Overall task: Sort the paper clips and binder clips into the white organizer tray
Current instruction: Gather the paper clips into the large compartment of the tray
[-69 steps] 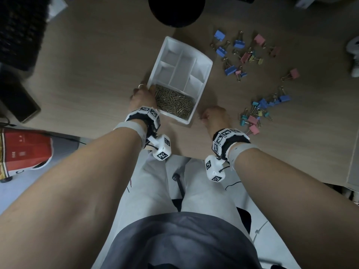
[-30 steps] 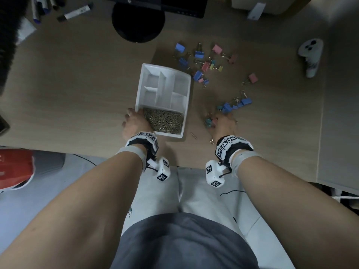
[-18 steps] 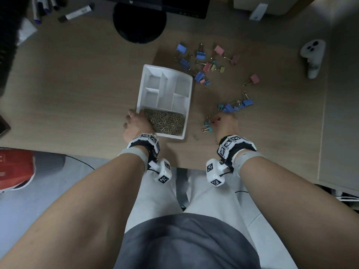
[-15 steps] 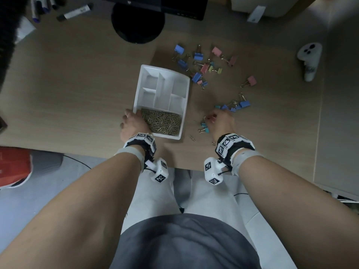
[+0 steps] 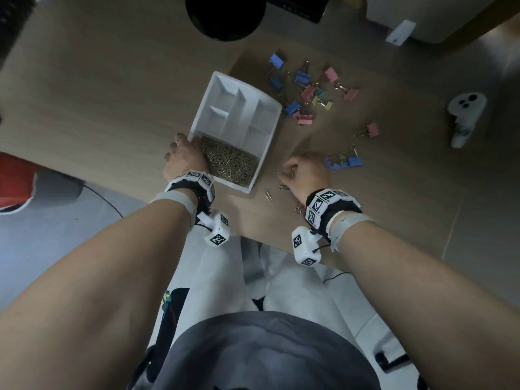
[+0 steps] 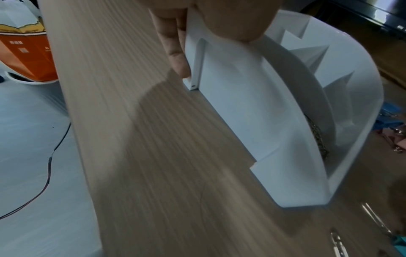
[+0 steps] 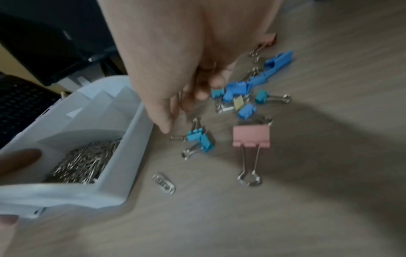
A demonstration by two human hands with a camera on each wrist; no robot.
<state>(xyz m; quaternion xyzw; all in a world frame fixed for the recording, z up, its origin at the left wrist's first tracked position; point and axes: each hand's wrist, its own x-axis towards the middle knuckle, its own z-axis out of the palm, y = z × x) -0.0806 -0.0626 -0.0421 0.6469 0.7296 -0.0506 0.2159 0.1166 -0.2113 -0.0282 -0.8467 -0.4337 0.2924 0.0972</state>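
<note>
The white organizer tray (image 5: pixel 274 128) lies on the wooden desk, its near compartment full of metal paper clips (image 5: pixel 230 164) (image 7: pixel 83 163). My left hand (image 5: pixel 180 147) (image 6: pixel 189 43) grips the tray's near left corner, thumb over the rim and fingers outside. My right hand (image 5: pixel 287 173) (image 7: pixel 186 107) hovers just right of the tray, fingers curled round the wire handle of a small binder clip. Small blue binder clips (image 7: pixel 201 139), a pink binder clip (image 7: pixel 251 137) and one loose paper clip (image 7: pixel 164 185) (image 5: pixel 268 195) lie under it.
More binder clips lie in a far cluster (image 5: pixel 306 91) and a blue group (image 5: pixel 343 161) to the right. A black monitor base (image 5: pixel 225 15) stands behind the tray, a white controller (image 5: pixel 464 114) at far right. A red cup (image 5: pixel 14 178) sits below the desk edge.
My right hand went from in front of the tray to the small clips on its right and curled its fingers there. My left hand kept its hold on the tray corner.
</note>
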